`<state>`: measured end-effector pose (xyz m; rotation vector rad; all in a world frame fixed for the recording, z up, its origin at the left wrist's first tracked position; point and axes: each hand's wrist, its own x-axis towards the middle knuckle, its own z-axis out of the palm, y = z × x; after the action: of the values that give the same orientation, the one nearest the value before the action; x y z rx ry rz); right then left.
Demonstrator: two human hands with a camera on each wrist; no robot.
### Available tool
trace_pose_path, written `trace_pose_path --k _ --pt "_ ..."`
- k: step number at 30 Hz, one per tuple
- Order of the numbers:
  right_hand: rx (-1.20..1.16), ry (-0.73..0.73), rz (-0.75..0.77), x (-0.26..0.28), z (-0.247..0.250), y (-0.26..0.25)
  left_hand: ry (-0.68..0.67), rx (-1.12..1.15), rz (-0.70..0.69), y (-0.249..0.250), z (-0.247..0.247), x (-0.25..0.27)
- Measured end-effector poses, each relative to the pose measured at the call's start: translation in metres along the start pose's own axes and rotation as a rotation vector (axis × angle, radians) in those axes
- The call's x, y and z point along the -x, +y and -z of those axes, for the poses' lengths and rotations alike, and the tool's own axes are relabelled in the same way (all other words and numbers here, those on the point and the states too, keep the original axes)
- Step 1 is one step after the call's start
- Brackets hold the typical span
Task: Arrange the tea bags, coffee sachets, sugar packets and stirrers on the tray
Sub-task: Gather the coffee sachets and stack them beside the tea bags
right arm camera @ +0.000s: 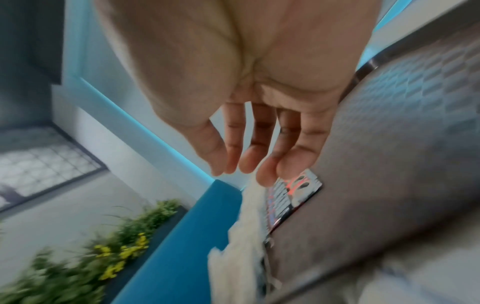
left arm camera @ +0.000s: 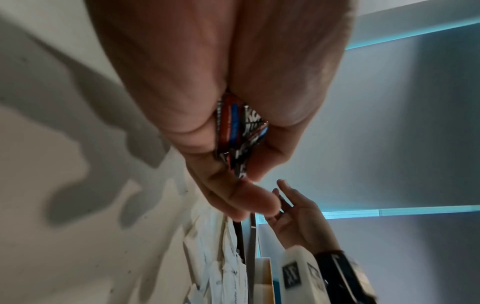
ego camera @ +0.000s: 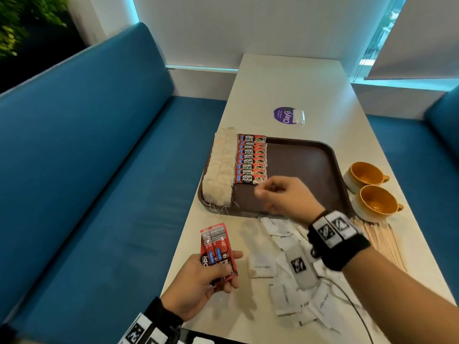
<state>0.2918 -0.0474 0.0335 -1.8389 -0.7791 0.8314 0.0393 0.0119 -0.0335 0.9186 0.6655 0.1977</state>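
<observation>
You are laying coffee sachets (ego camera: 250, 158): right hand (ego camera: 283, 194) empty, fingers relaxed beside the row; left hand (ego camera: 198, 281) grips spare sachets (ego camera: 216, 247). Next, pinch one from there.

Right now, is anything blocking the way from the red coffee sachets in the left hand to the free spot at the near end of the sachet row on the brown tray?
Nothing fixed. Only the right hand hovers over the brown plastic tray there; the left hand grips the red coffee sachets.
</observation>
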Motion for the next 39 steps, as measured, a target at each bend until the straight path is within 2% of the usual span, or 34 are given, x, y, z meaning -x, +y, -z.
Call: trace_pose_path --k 4,9,12,14,17,21,26,31,39 --pt "-0.213 -0.12 -0.006 0.063 -0.021 0.016 -0.037 -0.077 -0.032 0.001 -0.016 0.004" --pt "-0.302 -0.053 -0.003 0.109 -0.019 0.039 -0.109 -0.213 -0.057 0.0 -0.038 0.015" --pt "-0.299 -0.011 0.012 0.125 -0.004 0.045 -0.081 -0.14 -0.026 -0.002 -0.054 0.022" --pt "-0.384 0.005 0.044 0.134 0.009 0.046 -0.053 -0.055 0.005 -0.005 -0.06 0.025" --pt "-0.481 -0.015 0.122 0.144 0.022 0.045 -0.09 0.063 0.036 -0.006 -0.065 0.032" --pt "-0.467 -0.048 0.156 0.155 0.023 0.047 -0.145 0.154 0.041 -0.005 -0.073 0.035" --pt "-0.388 -0.024 0.153 0.16 0.021 0.057 -0.066 0.023 -0.124 -0.006 -0.08 0.034" --pt "-0.388 -0.018 0.066 0.165 0.026 0.059 0.048 0.06 -0.214 -0.004 -0.081 0.034" --pt "-0.28 0.106 0.029 0.164 0.02 0.061 0.107 0.057 -0.162 -0.007 -0.079 0.033"
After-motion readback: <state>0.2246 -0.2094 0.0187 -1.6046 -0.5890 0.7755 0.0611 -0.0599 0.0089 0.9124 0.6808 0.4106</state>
